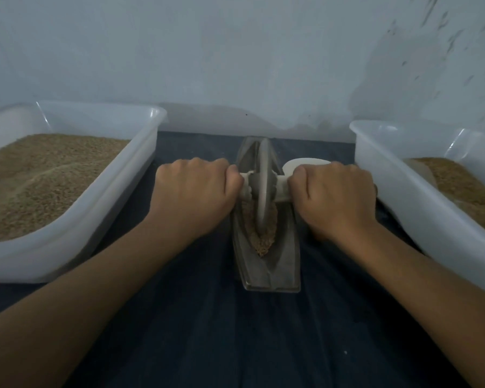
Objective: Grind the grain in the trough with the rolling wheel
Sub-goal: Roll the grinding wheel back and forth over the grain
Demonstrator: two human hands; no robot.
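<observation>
We grip the rolling wheel axle, left hand at 9 o'clock, right hand at 3, fingers clamped round it. Wheel stands mid-trough in grain; looks heavy, stiff, so hold close to hub.

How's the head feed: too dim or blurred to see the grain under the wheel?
Head view: dim, bluish, low contrast; wheel and hands slightly soft; grain in the trough still readable; wide-angle bending at the bins; streaks upper right on the wall.
</observation>
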